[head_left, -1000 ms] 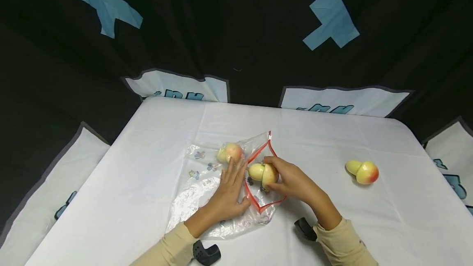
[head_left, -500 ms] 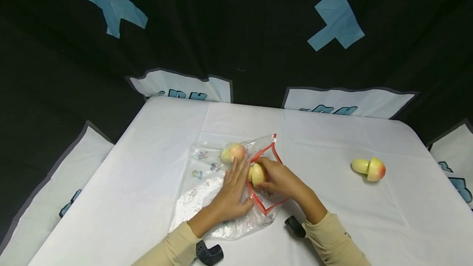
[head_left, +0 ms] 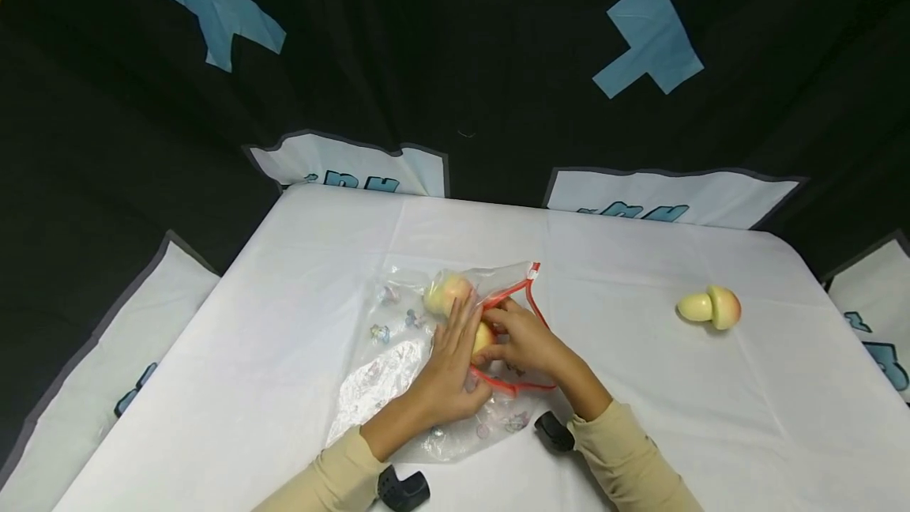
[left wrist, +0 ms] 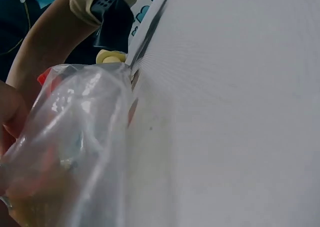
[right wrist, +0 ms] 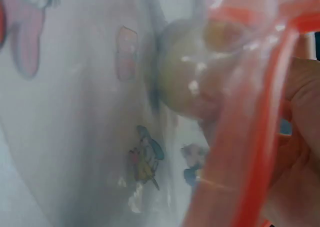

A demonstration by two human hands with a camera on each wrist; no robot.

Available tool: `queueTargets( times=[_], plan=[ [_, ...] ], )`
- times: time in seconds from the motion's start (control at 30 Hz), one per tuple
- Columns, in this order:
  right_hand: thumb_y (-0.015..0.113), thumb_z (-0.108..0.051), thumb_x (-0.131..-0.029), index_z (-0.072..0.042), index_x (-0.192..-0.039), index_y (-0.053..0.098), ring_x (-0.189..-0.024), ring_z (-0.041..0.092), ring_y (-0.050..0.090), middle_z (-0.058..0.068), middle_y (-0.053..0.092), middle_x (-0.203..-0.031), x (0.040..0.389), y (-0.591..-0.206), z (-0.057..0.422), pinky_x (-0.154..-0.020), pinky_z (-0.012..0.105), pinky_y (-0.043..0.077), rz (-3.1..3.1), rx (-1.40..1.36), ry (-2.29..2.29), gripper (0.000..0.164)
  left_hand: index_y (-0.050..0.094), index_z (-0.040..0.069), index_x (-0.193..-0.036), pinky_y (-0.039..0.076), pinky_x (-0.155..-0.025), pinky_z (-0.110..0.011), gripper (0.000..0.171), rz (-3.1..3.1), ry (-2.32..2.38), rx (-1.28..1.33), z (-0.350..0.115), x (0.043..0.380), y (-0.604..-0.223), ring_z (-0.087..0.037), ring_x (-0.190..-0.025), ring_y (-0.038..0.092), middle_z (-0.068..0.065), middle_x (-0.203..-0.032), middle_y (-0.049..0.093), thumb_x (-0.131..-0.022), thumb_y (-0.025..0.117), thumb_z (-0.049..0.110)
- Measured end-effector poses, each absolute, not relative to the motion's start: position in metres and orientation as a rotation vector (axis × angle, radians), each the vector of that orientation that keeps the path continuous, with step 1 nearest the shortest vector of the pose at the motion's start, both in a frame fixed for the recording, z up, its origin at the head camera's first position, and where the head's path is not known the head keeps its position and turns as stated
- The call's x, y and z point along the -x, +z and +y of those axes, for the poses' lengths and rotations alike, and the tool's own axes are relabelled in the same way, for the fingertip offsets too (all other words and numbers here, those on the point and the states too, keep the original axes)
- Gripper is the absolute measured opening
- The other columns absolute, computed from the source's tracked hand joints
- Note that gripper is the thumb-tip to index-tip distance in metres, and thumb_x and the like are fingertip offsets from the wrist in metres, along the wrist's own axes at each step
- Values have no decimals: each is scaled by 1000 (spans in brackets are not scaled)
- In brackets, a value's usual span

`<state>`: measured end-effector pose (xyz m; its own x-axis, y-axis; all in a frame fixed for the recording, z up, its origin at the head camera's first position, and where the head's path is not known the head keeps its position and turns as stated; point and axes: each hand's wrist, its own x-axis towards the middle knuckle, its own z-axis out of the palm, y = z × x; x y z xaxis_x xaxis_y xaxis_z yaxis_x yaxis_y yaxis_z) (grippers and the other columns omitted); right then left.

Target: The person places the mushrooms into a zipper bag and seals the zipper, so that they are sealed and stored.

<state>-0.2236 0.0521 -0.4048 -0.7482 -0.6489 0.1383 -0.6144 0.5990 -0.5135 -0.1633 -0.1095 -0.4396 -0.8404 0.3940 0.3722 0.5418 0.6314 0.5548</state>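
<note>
A clear plastic zip bag (head_left: 384, 385) with a red-edged mouth and small printed figures lies on the white table. My left hand (head_left: 444, 385) rests on it near the mouth, fingers straight. My right hand (head_left: 522, 342) reaches into the mouth and holds a pale yellow mushroom-shaped toy (head_left: 483, 338) with a reddish blush, partly hidden behind the left fingers. The right wrist view shows that toy's rounded end through the film, beside the red zip strip (right wrist: 265, 132). A second mushroom-shaped toy (head_left: 448, 293) lies inside the bag, past my left fingertips.
Another mushroom-shaped toy (head_left: 711, 307) lies on its side at the right of the white-covered table (head_left: 626, 275). A black curtain (head_left: 455, 85) with blue patches hangs behind the table's far edge. Black wrist cameras (head_left: 403, 488) sit at both sleeves.
My right hand has moved left, taking its mushroom-shaped toy into the bag's mouth. My left hand keeps its place on the bag. The toy at the right has rolled slightly.
</note>
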Motion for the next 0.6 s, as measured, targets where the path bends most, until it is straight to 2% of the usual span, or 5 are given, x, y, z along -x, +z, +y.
queueTargets(
  times=[0.1,0.23,0.43,0.6],
  plan=[
    [76,-27,-69,-3,-109,60,-97,25,61,12,62,-107,227,-407,51,-82,35,50,2699,1061,-946,50,-3,12,-148,18,-98,-71,103,-2627,-1015,771,-108,161,-435,-26,-142,-6,-6,-155,-5,-62,54,18],
    [74,-20,-72,2,-114,55,-99,28,64,15,64,-109,228,-411,48,-81,34,52,2625,995,-1081,51,-3,11,-148,17,-99,-70,103,-2605,-1034,769,-107,160,-430,-25,-142,-5,-6,-155,-5,-62,55,16],
    [70,-13,-75,0,-111,54,-99,25,64,14,65,-108,222,-415,43,-80,29,52,2549,851,-1221,41,-3,11,-148,17,-99,-69,104,-2585,-1041,769,-106,160,-427,-25,-142,-4,-6,-155,-3,-60,52,11],
    [67,-12,-77,-1,-111,58,-98,24,65,13,67,-107,220,-418,40,-80,30,52,2574,939,-1231,36,-2,11,-148,15,-100,-69,102,-2584,-1056,759,-106,160,-425,-26,-142,-5,-6,-155,-4,-61,52,10]
  ],
)
